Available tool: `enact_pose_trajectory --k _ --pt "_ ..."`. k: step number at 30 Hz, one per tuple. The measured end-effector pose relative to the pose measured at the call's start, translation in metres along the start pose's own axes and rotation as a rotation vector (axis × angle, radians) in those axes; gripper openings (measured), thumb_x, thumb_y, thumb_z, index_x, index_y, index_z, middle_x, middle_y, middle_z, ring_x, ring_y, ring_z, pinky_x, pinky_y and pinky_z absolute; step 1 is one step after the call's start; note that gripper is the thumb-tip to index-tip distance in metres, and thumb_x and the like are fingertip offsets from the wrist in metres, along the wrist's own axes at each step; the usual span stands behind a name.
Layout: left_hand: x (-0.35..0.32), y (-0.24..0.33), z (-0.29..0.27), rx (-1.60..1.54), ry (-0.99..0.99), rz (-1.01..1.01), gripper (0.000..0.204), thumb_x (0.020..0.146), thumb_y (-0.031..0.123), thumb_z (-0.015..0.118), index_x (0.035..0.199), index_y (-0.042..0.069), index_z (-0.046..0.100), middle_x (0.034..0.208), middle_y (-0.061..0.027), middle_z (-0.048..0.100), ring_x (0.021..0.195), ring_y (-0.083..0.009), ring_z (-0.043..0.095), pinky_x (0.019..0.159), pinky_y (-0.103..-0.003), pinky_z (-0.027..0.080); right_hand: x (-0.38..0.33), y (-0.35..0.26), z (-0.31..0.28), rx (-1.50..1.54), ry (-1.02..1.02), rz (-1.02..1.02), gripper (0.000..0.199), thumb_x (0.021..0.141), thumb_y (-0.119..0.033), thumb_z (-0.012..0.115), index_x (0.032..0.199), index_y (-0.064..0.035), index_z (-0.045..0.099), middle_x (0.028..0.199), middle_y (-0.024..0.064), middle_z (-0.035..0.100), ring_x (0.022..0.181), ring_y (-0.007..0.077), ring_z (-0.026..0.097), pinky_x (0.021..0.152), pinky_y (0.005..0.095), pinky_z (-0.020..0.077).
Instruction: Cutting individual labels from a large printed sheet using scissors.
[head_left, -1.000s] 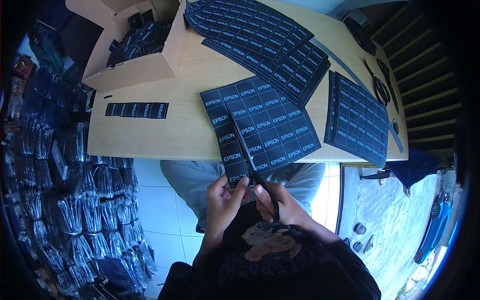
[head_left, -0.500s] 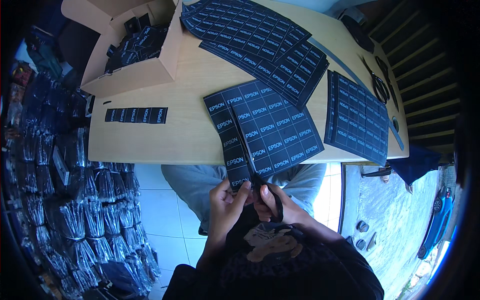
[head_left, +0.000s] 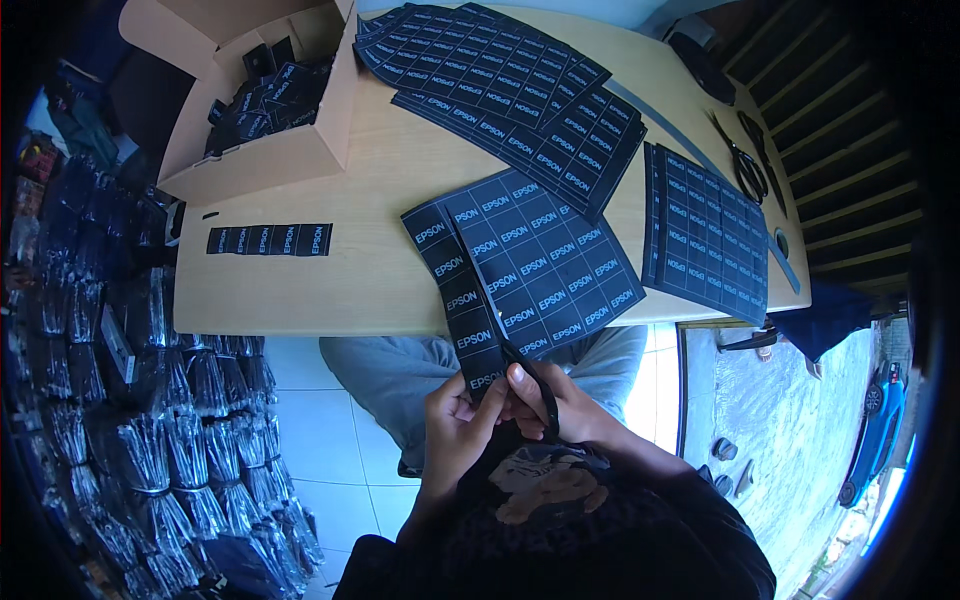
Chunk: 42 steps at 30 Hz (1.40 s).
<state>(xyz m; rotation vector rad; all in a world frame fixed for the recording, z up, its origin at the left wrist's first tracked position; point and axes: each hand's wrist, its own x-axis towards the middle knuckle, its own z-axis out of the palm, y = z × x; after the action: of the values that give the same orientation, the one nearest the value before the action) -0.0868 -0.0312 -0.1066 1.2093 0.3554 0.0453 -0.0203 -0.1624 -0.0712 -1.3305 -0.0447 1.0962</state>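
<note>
A: What is on the left?
B: A cardboard box [head_left: 262, 110] and a short label strip [head_left: 269, 240] on the wooden table [head_left: 380, 170].
A: And the hands?
B: The left hand [head_left: 455, 432] pinches the long black sticker strip [head_left: 462, 300] hanging off the table edge. The right hand [head_left: 560, 412] grips black scissors [head_left: 535, 385] beside the sticker sheet [head_left: 545, 262].

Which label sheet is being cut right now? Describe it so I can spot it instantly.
Start at the wooden table and go to its near edge. The sheet there hangs over that edge toward the hands, with the left hand pinching its partly cut strip. The other sheets lie whole, farther back or to the right.
</note>
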Motion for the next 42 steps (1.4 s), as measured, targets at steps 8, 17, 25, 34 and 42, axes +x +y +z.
enact_pose_trajectory --k 8,17,25,34,42 --pt "-0.002 0.001 -0.004 -0.031 -0.021 -0.016 0.012 0.088 0.006 0.06 0.093 -0.004 0.059 0.075 -0.0036 0.062 0.063 -0.006 0.057 0.056 -0.019 0.045 0.0 -0.005 -0.004 -0.118 -0.001 -0.023 0.054 0.093 -0.048 0.043 0.094 0.0045 0.053 0.067 0.0081 0.056 0.043 0.0076 0.044 0.039 0.022 0.0325" --pt "-0.006 0.002 -0.005 -0.033 -0.012 -0.032 0.013 0.087 0.008 0.061 0.092 -0.004 0.059 0.075 -0.0046 0.062 0.063 -0.0074 0.058 0.056 -0.021 0.048 0.001 -0.004 -0.01 -0.1 -0.047 -0.041 0.051 0.093 -0.051 0.041 0.081 -0.0014 0.043 0.053 0.0005 0.039 0.043 0.0083 0.038 0.043 0.0233 0.0327" --pt "-0.01 0.008 -0.003 -0.035 -0.058 -0.031 0.013 0.088 0.01 0.06 0.092 -0.002 0.059 0.07 -0.0045 0.06 0.059 -0.009 0.056 0.054 -0.021 0.043 0.008 -0.006 -0.02 -0.119 -0.081 0.021 0.064 0.088 -0.06 0.042 0.095 0.0036 0.047 0.05 -0.0003 0.039 0.043 0.0084 0.04 0.041 0.024 0.0341" --pt "-0.014 0.007 -0.005 -0.067 -0.077 -0.055 0.015 0.087 0.009 0.061 0.094 -0.004 0.059 0.072 -0.0037 0.06 0.062 -0.0066 0.056 0.058 -0.02 0.047 0.011 -0.015 -0.02 -0.13 -0.076 0.022 0.063 0.088 -0.059 0.043 0.092 0.0032 0.045 0.05 -0.0009 0.037 0.042 0.0085 0.04 0.041 0.0245 0.0355" --pt "-0.016 0.004 -0.007 -0.082 -0.087 -0.061 0.014 0.087 0.01 0.061 0.09 -0.003 0.058 0.071 -0.0034 0.059 0.062 -0.0068 0.057 0.058 -0.02 0.047 0.012 -0.015 -0.023 -0.172 -0.071 0.02 0.064 0.087 -0.059 0.046 0.091 0.005 0.045 0.05 -0.001 0.037 0.04 0.0078 0.041 0.038 0.0232 0.0352"
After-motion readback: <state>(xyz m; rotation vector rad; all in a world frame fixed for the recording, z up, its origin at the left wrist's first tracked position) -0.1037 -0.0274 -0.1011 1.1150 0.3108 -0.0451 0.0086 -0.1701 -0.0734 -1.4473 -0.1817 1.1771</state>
